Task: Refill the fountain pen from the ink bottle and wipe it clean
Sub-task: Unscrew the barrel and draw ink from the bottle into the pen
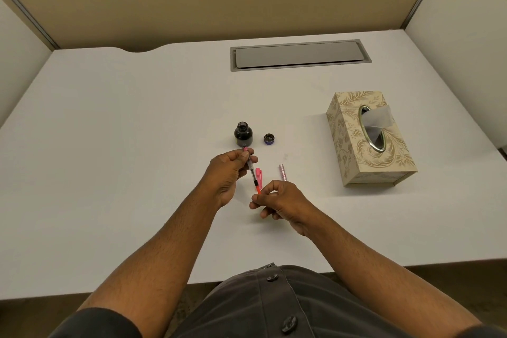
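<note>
Both hands hold the fountain pen's inner section [253,175], a clear converter with an orange grip, above the white desk [123,145]. My left hand [229,173] pinches the converter's pink upper end. My right hand [277,199] pinches the orange grip at the lower end; the nib is hidden by the fingers. Just beyond the hands stands the open ink bottle [243,134], dark with ink. Its cap [269,139] lies to its right. A pink pen cap [259,175] lies on the desk under the pen, and the pink patterned barrel [283,172] lies to its right.
A patterned tissue box [365,140] with a grey tissue sticking out stands at the right. A grey cable hatch [300,55] is set into the desk's far side. Beige partition walls enclose the desk on three sides.
</note>
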Motion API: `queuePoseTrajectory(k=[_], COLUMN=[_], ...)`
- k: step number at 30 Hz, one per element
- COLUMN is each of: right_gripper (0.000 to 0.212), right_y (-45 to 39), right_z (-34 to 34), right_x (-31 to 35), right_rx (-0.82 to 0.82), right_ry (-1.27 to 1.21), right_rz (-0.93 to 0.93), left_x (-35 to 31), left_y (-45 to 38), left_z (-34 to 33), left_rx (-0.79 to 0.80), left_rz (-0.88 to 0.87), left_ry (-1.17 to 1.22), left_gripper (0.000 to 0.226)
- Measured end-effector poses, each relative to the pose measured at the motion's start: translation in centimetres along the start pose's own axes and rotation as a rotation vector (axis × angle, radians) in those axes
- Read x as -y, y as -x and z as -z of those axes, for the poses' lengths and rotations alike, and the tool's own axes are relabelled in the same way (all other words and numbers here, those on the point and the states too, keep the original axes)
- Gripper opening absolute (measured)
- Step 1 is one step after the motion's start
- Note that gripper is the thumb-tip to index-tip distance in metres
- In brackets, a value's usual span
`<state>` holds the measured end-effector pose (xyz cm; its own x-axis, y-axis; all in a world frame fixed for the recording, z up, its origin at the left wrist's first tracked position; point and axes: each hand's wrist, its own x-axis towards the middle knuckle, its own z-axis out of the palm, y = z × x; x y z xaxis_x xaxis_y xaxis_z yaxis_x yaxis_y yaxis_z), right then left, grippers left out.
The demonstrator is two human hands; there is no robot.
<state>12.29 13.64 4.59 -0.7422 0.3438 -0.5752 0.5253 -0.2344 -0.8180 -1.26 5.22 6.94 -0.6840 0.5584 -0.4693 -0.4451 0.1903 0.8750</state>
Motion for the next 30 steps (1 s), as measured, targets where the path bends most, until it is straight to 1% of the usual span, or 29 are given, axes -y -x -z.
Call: queuePoseTrajectory(k=[6,11,17,21,25,30], right_gripper=[0.02,0.025,0.015,0.018,0.019,0.027], right_y=[0.09,0.14,0.08,0.1,0.11,0.17], right_z=[0.13,0.0,0.14,0.05,0.05,0.06], right_x=[-0.04,0.08,0.05,-0.04,-0.05,-0.18], right_rx=[0.093,0.1,0.061,0.012,-0.001,0.009], right_ry=[-0.041,-0.018,0.034,0.037,0.041,0.045], right_rz=[-0.016,-0.024,-0.001,0.014,0.024,0.015], left_x=[0.03,0.1,0.04,0.05,0.01,0.06], left_y=[-0.04,-0.03,0.04,0.3,0.41,0.41], left_z=[0.09,0.06,0.01,-0.3,-0.47,-0.39], left_rx=[-0.008,-0.008,-0.012,-0.023,-0.023,-0.014], left_rz=[0.013,0.017,0.02,0.012,0.015,0.019], left_ry=[-0.006,-0.009,-0.012,-0.021,-0.024,-0.025], left_gripper=[0.023,0.022,0.022,0.024,0.024,0.024])
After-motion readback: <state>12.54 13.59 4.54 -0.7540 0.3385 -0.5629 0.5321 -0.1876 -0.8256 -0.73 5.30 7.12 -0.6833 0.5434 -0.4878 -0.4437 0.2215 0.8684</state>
